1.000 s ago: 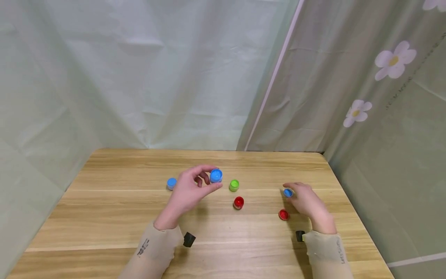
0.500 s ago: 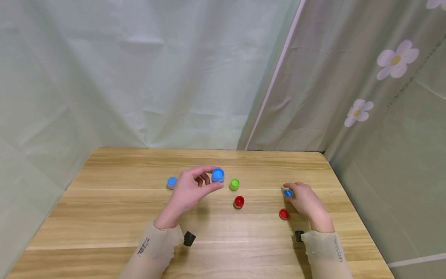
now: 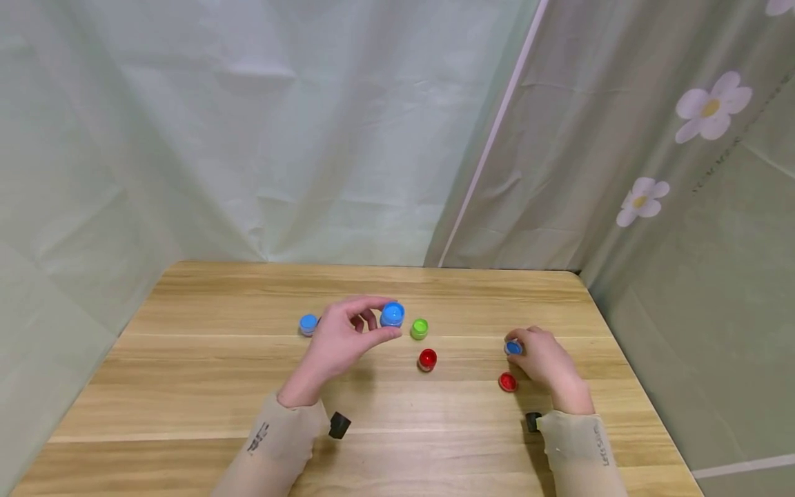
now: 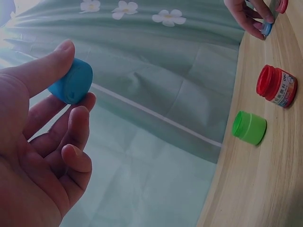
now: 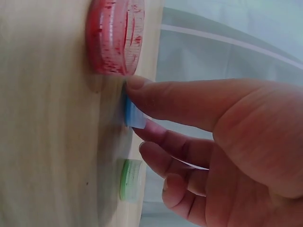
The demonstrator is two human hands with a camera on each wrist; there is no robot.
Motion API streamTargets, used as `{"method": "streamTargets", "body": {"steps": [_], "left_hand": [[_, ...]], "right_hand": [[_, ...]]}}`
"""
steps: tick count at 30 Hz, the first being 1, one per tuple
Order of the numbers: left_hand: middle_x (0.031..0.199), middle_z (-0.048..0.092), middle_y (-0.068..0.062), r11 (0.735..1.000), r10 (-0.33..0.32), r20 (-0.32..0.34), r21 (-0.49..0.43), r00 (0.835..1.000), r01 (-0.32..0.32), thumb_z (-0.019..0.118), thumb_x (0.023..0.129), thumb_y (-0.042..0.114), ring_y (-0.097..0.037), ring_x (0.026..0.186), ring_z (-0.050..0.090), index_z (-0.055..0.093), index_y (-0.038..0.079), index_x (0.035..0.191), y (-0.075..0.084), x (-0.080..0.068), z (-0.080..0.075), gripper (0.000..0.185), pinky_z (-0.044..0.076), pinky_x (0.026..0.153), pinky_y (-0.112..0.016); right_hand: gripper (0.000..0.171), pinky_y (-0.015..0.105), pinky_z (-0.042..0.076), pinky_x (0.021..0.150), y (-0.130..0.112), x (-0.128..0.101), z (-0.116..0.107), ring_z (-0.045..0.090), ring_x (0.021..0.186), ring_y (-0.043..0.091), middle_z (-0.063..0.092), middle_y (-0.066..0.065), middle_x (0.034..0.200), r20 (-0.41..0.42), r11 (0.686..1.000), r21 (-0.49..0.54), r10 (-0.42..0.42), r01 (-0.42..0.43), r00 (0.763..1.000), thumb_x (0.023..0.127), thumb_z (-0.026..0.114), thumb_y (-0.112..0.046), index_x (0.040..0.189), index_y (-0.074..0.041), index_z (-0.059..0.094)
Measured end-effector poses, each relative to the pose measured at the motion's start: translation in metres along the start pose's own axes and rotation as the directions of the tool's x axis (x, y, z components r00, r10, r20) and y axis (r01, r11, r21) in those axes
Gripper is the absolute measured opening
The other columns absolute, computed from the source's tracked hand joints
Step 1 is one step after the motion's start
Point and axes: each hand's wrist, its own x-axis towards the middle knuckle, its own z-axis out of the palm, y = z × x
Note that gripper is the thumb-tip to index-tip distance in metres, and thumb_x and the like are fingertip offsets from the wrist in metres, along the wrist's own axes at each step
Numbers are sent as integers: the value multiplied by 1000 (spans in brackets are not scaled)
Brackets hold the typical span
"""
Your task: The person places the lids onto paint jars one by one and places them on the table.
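Note:
My left hand (image 3: pixel 345 337) holds an uncapped blue paint jar (image 3: pixel 393 314) up above the table, thumb on one side and fingertips on the other. In the left wrist view the jar's closed bottom (image 4: pixel 79 82) faces the camera. Over on the right, my right hand (image 3: pixel 544 357) pinches a blue lid (image 3: pixel 512 348) between thumb and index finger, low over the wood. Just nearer than that hand lies a red lid (image 3: pixel 508 382), hollow side up. Uncapped green (image 3: pixel 419 328) and red (image 3: pixel 427 359) paint jars stand between the hands.
A blue-topped jar (image 3: pixel 308 324) stands left of my left hand, with something dark partly hidden behind the hand. The right wrist view shows a green lid (image 5: pixel 130 179) beyond my right fingers. Curtains (image 3: pixel 323 138) hang behind the wooden table (image 3: pixel 186 386) and along its sides.
My left hand has shifted slightly right with the blue jar. The blue lid has moved a little nearer to me in my right fingers. The other jars stay in place.

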Motion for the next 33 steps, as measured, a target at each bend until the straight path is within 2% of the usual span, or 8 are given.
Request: {"method": "streamTargets", "body": {"steps": [6, 12, 19, 27, 30, 33], "left_hand": [[107, 74, 9, 1000, 29, 2, 0, 1000, -29, 92, 88, 26, -21, 83, 64, 80, 21, 127, 0, 0, 1, 40, 49, 65, -29], [113, 75, 6, 998, 59, 2, 6, 998, -59, 89, 91, 23, -19, 84, 64, 78, 15, 131, -1, 1, 1, 42, 51, 70, -28], [119, 74, 5, 999, 32, 0, 14, 1000, -32, 87, 93, 22, -18, 86, 64, 76, 16, 136, -1, 0, 2, 45, 51, 72, -27], [118, 76, 8, 999, -53, 10, -13, 999, 53, 92, 88, 26, -22, 87, 65, 78, 18, 132, 1, 1, 3, 47, 49, 64, -28], [114, 77, 10, 998, -60, 7, -17, 998, 60, 93, 86, 25, -22, 88, 65, 79, 20, 128, 1, 1, 3, 44, 47, 62, -28], [109, 77, 11, 998, -57, 3, -16, 998, 57, 94, 85, 25, -21, 87, 66, 81, 23, 123, 0, 1, 4, 40, 48, 66, -29]], "right_hand": [[28, 54, 56, 87, -2, 1, -3, 68, 95, 29, 72, 11, 106, 18, 1000, 0, 24, -24, 1000, 97, 80, -21, 120, -6, 72], [29, 47, 55, 79, -3, 1, -5, 63, 86, 23, 69, 8, 103, 22, 998, 59, 35, -36, 999, 97, 76, -21, 120, -5, 67], [51, 51, 55, 86, -3, 4, -7, 64, 91, 25, 69, 14, 114, 1, 990, 133, 45, -45, 999, 99, 68, -21, 144, 0, 57], [35, 57, 53, 96, -4, 5, -9, 65, 110, 33, 70, 12, 118, -62, 983, 183, -8, 20, 998, 104, 66, -20, 134, -2, 67], [34, 57, 52, 97, -5, 5, -9, 64, 113, 35, 70, 12, 118, -80, 976, 217, -5, 22, 997, 103, 67, -20, 132, -3, 65], [35, 55, 52, 96, -7, 6, -10, 64, 112, 33, 70, 12, 117, -93, 970, 243, 2, 20, 996, 101, 68, -19, 132, -3, 63]]}}
